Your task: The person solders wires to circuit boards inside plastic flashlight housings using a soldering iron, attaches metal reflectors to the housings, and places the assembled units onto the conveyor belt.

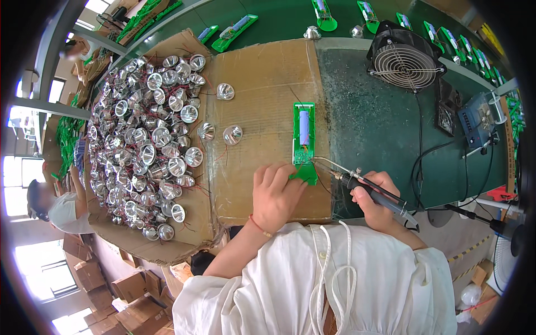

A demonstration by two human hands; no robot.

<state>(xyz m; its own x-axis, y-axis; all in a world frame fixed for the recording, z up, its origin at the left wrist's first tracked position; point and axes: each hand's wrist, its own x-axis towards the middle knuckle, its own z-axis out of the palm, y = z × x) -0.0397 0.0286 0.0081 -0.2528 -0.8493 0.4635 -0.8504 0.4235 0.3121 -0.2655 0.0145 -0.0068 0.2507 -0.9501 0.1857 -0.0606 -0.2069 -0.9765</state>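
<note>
Green case sits on the cardboard sheet, near its right edge, left hand fingers grasping the near end. Right hand fingers wrap a soldering iron. Reflector pile left of sheet, fan right.

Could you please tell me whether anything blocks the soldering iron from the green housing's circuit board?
Nothing visible does. The right hand holds the soldering iron with its front beside the right edge of the circuit board; the left hand holds the green housing lower down.
</note>
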